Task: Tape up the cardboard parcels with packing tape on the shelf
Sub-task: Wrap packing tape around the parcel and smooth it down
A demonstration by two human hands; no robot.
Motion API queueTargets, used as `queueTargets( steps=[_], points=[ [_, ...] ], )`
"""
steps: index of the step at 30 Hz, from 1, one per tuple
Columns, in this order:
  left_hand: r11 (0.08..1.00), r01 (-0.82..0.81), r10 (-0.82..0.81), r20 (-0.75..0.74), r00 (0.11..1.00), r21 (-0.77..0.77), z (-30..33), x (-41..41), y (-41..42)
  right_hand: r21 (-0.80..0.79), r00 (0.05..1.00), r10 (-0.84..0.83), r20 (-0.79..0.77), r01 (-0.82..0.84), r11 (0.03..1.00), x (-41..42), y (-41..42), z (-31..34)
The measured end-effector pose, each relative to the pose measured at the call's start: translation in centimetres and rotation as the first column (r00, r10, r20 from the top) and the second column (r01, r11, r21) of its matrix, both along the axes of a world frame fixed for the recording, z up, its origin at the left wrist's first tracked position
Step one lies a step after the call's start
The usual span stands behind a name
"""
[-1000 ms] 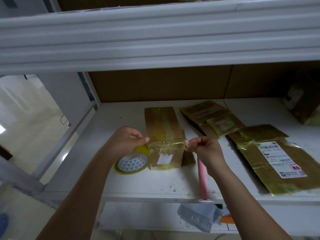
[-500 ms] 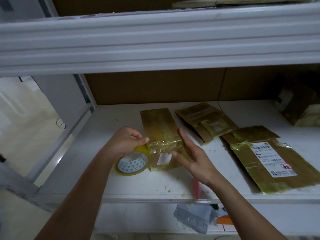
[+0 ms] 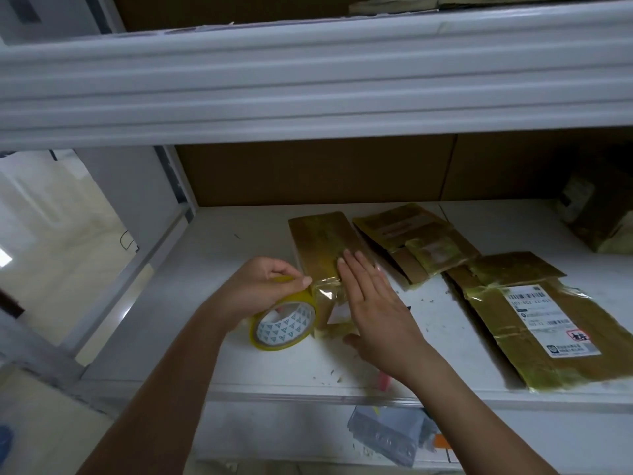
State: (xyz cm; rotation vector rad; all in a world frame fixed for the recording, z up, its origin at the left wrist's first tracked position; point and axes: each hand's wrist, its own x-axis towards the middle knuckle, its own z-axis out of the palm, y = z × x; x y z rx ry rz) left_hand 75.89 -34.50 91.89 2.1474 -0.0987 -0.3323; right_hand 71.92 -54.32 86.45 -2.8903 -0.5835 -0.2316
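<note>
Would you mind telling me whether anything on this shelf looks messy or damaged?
Yes: small scraps litter the white shelf near its front edge, and the flat parcel in the middle looks torn open, its flaps askew. The tape under the right hand lies wrinkled.

Blurred, unreadable label (image 3: 551,323) on parcel (image 3: 534,351)

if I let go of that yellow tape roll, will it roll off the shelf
Probably not far. The tape roll is round and stands on its edge, so it could roll, but its strip looks stuck to the parcel, which would tether it. The hollow core suggests it is light.
</note>
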Motion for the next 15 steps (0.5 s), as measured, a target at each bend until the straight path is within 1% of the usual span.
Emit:
queueTargets(
  steps=[2,5,7,9,10,11,12,15],
  points=[
    [0.996,0.055,-0.058,-0.041,0.997,-0.069,0.3,-0.1,1.0,0.005,1.000,0.006,-0.013,-0.006,1.000,0.2,-0.4,0.1],
    [0.986,0.077,-0.091,-0.094,0.991,-0.146,0.0,-0.2,2.3,-0.019,0.999,-0.041,-0.003,0.041,0.999,0.7,-0.8,-0.3],
    [0.989,0.071,-0.089,-0.144,0.986,-0.131,-0.7,-0.1,2.8,-0.068,0.998,-0.064,0.025,0.066,0.996,0.8,-0.8,-0.6],
    [0.999,0.042,-0.044,-0.152,0.987,-0.020,-1.6,-0.1,2.8,-0.075,0.995,-0.081,0.053,0.085,0.994,0.8,-0.8,-1.0],
    [0.999,0.018,-0.013,-0.143,0.990,0.032,-2.0,-0.1,2.8,-0.070,0.996,-0.082,0.043,0.085,0.994,0.7,-0.7,-0.8],
    [0.999,-0.003,0.009,-0.133,0.991,0.044,-2.4,-0.2,2.8,-0.057,0.996,-0.087,0.037,0.089,0.994,0.7,-0.7,-0.5],
    [1.000,-0.015,0.018,-0.114,0.993,0.019,-2.8,-0.3,2.8,-0.047,0.995,-0.087,0.042,0.089,0.995,0.6,-0.8,-0.2],
    [0.996,-0.036,0.030,-0.072,0.997,-0.083,-3.5,-0.7,2.8,0.005,0.999,-0.002,0.044,0.002,1.000,0.1,-0.4,1.0]
  ],
)
